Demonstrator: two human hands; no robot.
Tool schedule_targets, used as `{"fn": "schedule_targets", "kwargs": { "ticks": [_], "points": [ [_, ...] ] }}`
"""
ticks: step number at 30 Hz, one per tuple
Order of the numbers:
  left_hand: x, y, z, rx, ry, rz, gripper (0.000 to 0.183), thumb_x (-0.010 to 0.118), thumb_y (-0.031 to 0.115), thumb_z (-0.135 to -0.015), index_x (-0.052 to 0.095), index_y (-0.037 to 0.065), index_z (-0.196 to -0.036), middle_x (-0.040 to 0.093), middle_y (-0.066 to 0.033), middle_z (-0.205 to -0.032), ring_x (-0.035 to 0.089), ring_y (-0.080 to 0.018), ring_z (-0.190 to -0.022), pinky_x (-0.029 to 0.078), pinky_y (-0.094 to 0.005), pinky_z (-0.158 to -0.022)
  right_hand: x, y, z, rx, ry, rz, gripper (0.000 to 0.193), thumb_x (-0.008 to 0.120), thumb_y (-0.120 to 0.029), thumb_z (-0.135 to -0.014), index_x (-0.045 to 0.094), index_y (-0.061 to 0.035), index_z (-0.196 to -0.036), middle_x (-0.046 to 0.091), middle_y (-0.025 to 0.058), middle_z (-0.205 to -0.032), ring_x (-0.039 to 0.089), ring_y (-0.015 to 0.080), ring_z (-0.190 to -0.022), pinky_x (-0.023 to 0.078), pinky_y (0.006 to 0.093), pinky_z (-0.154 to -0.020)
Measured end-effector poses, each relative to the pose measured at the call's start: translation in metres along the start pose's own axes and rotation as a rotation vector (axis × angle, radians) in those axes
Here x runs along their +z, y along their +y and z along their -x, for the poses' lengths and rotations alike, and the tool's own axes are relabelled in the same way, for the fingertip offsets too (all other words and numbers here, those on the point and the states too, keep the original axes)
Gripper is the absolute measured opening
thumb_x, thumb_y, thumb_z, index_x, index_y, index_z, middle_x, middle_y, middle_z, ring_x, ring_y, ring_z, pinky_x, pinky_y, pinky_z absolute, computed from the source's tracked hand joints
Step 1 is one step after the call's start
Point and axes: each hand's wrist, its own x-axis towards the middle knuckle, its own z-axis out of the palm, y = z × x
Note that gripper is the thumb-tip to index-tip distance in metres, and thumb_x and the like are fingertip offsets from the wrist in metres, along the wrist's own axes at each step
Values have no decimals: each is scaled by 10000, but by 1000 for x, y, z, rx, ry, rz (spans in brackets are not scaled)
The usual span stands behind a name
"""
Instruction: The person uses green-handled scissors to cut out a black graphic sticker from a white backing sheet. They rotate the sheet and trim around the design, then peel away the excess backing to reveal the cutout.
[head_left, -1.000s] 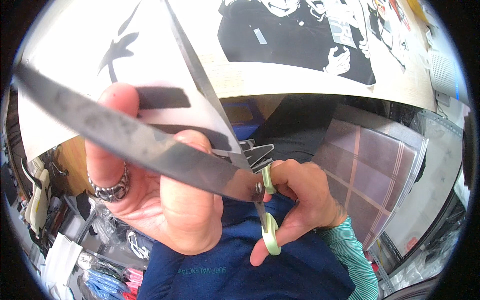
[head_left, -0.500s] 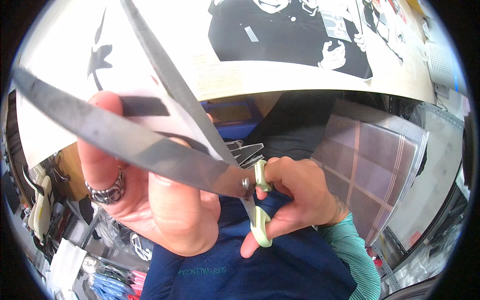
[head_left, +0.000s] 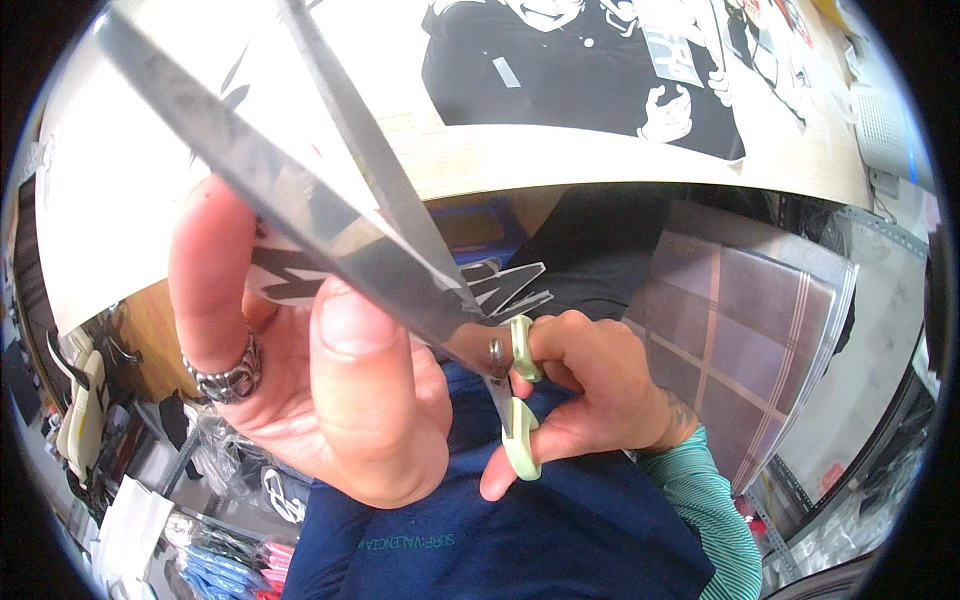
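Observation:
My right hand point(head_left: 605, 385) grips a large pair of scissors point(head_left: 265, 175) with pale green handles, thumb through one loop and fingers through the other. The long steel blades stand apart, pointing up and left. A white sheet with black print point(head_left: 290, 275) is pinched in my left hand point(head_left: 375, 430), between the raised thumb and the fingers behind it. Part of the sheet passes between the blades, and a jagged black-and-white cut piece point(head_left: 515, 288) sticks out to the right of them. The near blade covers much of the sheet. A dark patterned ring point(head_left: 228, 380) sits on a left finger.
Ahead is a pale wooden table point(head_left: 600, 185) bearing a large black-and-white printed figure sheet point(head_left: 560, 90). A plaid-patterned panel point(head_left: 730, 340) stands at the right. Bagged items and colourful packets point(head_left: 220, 570) lie low on the left. My lap has dark blue cloth.
The scissor blades have come closer together, and the near blade's tip has swung up and right. The sheet has shifted in my left hand, and the cut piece reaches farther right.

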Motion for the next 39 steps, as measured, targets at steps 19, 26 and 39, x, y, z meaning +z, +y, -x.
{"fn": "schedule_targets", "kwargs": {
  "ticks": [19,26,39],
  "points": [
    [0,-12,-13,1,-156,-17,477,550,32,-861,465,-19,-1328,519,-213,-1291,591,-127,-922,527,-259,-779,-4,22,-6,339,365,-641,439,833,-164,-675,506,-27,-934,558,10,-768,597,77,-666,447,209,-515],
    [-11,-4,-20,3,-331,-45,565,559,22,-806,432,-57,-1352,465,-276,-1338,563,-128,-868,511,-229,-716,-42,17,11,324,286,-394,760,863,-606,-393,490,-60,-767,489,-50,-619,398,45,-497,302,199,-462],
    [-2,6,-20,47,-428,-72,701,581,21,-750,321,-113,-1388,470,-299,-1311,535,-86,-641,482,-161,-505,-95,27,17,37,-172,-130,458,878,-296,-477,518,-78,-655,487,-13,-489,487,107,-386,310,221,-399]
  ]
}}
